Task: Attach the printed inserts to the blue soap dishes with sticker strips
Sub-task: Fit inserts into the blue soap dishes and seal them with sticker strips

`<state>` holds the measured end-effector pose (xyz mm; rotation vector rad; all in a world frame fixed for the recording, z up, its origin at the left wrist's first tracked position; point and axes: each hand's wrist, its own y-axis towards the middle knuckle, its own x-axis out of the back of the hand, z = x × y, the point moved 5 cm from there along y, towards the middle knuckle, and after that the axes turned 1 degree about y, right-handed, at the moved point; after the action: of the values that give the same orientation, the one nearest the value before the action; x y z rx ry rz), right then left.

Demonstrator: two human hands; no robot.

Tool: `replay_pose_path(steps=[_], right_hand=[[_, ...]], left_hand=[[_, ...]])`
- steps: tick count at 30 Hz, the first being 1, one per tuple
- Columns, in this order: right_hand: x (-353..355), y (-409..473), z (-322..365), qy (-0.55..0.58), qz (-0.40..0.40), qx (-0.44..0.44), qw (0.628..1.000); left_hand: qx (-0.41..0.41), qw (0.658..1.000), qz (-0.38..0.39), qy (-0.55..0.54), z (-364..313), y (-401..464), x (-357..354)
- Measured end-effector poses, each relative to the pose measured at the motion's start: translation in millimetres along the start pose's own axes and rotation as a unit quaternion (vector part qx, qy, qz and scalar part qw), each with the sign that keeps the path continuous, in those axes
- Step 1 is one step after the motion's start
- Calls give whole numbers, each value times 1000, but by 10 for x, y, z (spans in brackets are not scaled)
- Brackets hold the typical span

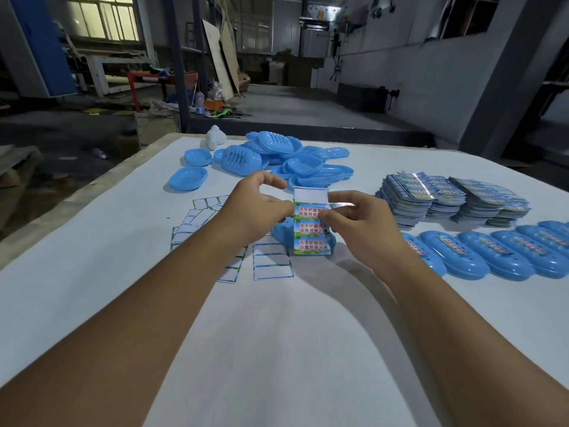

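Observation:
My left hand (260, 204) pinches the left edge of a sticker sheet (311, 229) printed with red text on green strips; its top strip space is bare white. My right hand (354, 223) pinches a glossy sticker strip (340, 205) peeled from the sheet's top right. Under the sheet lies a blue soap dish (281, 232), mostly hidden. A heap of blue soap dishes (277, 158) sits at the back of the table. At the right stands a row of blue dishes with stickers on them (492, 251).
Stacks of printed inserts (449, 198) lie at the right, behind the row. Used white backing sheets (271, 263) are scattered under and left of my hands. A white bottle-like object (214, 137) stands by the table's far edge (172, 138). Workshop floor lies beyond.

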<state>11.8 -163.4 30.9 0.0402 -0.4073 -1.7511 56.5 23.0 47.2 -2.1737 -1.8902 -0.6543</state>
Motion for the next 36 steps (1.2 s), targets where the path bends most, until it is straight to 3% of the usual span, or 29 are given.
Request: replay_pose_path(steps=[6,11,18,24,29,36], right_hand=[[19,5,-22,-25,-15,-16,999],[54,21,-28,-152,-76,31,985],[-89,-75,34,-96,-3,48,994],[-43,-60,58,-138,-29,66,988],[35,-15,26,-129,-70,23,989],[107,5,-10,-127,-89,-15,988]], left_hand=[[-13,1000,10,7,-36,-42,14],[-35,999,17,-10,-62,-77,-27],[-81,996,31,-13,-72,-91,-109],[-90,996,-11,11,-33,-61,-113],[-86,993,-65,52,-6,-17,-59],[-82,995,-41,39,15,0,-99]])
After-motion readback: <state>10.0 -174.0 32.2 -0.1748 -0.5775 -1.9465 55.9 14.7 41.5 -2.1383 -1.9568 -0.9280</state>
